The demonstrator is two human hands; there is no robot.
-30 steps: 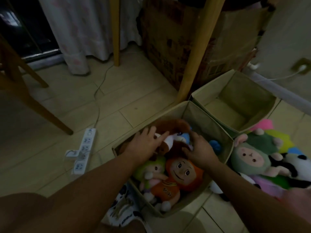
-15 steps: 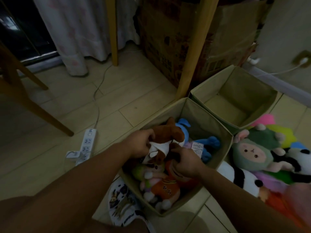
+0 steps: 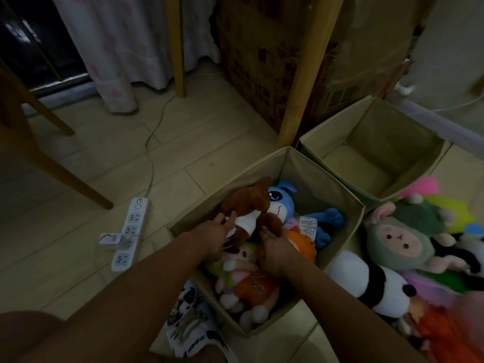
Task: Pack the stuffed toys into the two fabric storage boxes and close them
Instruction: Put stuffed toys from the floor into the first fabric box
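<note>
The near fabric box [image 3: 337, 187] holds several stuffed toys: a brown toy in a white shirt [image 3: 248, 200] on top, a blue toy [image 3: 284, 203] behind it, and an orange-shirted doll [image 3: 255, 290] at the front. My left hand [image 3: 214, 237] rests on the brown toy's white shirt with its fingers spread. My right hand [image 3: 275, 248] curls around the brown toy's lower end, above the doll's orange hair. The far fabric box [image 3: 327, 132] stands open with nothing inside. Neither box has a lid in sight.
Loose toys lie heaped to the right of the near box, among them a green-hooded sheep [image 3: 398, 239] and a panda [image 3: 377, 281]. A power strip [image 3: 129, 231] with its cable lies on the floor to the left. Wooden legs [image 3: 301, 95] and a cardboard box [image 3: 262, 61] stand behind.
The brown toy has been pushed toward the back of the near box, next to the blue toy. My left hand's fingers have loosened and spread. The view has drifted slightly left.
</note>
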